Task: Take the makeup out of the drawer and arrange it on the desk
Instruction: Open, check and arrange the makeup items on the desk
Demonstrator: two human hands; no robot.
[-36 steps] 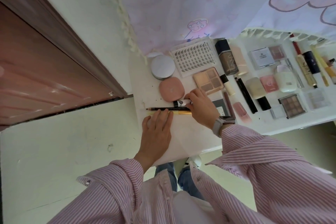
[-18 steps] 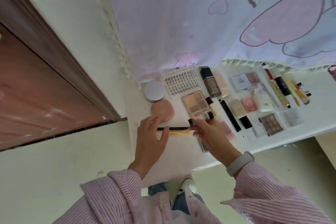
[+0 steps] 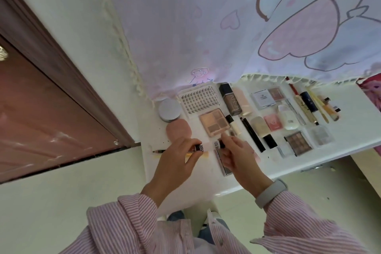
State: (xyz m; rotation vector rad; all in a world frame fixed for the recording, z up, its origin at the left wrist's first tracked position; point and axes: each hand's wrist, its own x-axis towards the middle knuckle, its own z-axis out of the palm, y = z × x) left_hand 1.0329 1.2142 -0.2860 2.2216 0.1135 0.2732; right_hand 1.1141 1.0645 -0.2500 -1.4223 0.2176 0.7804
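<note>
Makeup lies in rows on the white desk [image 3: 340, 146]. My left hand [image 3: 177, 161] pinches a small black-and-white tube [image 3: 199, 148] above the desk's left part. My right hand [image 3: 237, 154] pinches a second small tube [image 3: 218, 144] just right of it; the two tubes nearly meet end to end. Under my left hand lie a black pencil [image 3: 158, 151] and a yellow pencil [image 3: 203, 155], partly hidden. A pink compact [image 3: 178, 129], a round silver compact [image 3: 169, 109], an eyeshadow palette [image 3: 214, 121] and a lash tray [image 3: 199, 101] sit behind my hands.
A foundation bottle [image 3: 229, 99], a black stick [image 3: 252, 134], a brown palette [image 3: 299, 143] and several lip products [image 3: 307, 105] fill the desk's right part. A printed curtain [image 3: 206, 27] hangs over the desk's back edge. A brown door [image 3: 41, 109] stands at the left.
My left hand has lifted off the pencils and now pinches a small tube. My right hand has risen with its tube beside it. The camera has tilted up toward the curtain.
</note>
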